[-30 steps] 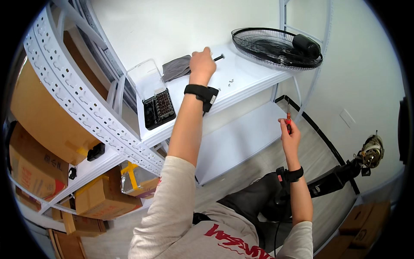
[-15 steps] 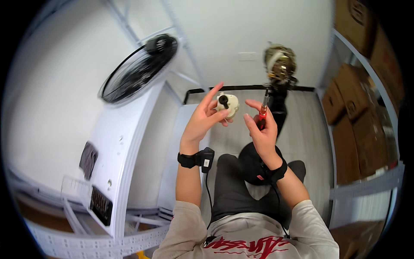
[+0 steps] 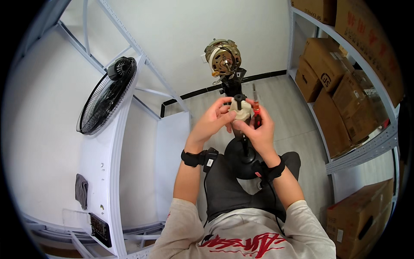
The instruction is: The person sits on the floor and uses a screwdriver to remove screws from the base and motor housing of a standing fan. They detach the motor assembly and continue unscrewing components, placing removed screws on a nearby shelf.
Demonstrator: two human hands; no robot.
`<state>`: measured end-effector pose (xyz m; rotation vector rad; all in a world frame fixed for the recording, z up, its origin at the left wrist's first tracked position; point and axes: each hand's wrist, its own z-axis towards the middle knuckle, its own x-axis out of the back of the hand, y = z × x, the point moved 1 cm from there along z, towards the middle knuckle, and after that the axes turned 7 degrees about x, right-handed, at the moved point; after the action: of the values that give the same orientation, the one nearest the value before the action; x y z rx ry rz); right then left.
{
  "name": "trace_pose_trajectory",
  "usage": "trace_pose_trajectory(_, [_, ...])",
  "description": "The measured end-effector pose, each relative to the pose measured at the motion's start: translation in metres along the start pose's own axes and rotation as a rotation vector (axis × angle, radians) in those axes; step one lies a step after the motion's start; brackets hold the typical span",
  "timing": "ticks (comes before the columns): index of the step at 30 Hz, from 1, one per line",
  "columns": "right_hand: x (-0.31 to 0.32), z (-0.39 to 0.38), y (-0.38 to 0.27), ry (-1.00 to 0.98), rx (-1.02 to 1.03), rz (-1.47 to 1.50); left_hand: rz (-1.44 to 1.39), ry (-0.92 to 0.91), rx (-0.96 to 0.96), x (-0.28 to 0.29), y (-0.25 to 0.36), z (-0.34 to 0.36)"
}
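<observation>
In front of my chest, a cream plastic gear housing with a black knob on it sits between both hands. My left hand grips its left side, thumb across the near face. My right hand touches its right side with thumb and fingertips. That same hand also holds a red-handled screwdriver, its shaft pointing up and away. Just beyond stands a bare fan motor on a black stand, its metal shaft showing. The stand's round base lies between my legs, partly hidden.
On the white shelf to the left lie a caged black fan head, a grey cloth and a black case of small bits. Cardboard boxes fill the rack at the right. Cables hang from both wrist straps.
My right hand has closed in on the gear housing and now touches it, screwdriver still in its grasp. The whole view has shifted, so the motor and shelf appear farther left.
</observation>
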<state>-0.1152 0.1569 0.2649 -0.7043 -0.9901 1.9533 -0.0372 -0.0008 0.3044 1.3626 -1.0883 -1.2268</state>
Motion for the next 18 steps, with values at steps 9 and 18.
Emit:
trace_pose_trajectory(9, [0.019, 0.011, 0.004, 0.081, -0.085, 0.221, 0.907, 0.810, -0.714, 0.010, 0.044, 0.025])
trace_pose_trajectory(18, [0.004, 0.020, 0.008, -0.025, -0.365, 0.713, 0.787, 0.751, -0.775, 0.016, 0.067, 0.054])
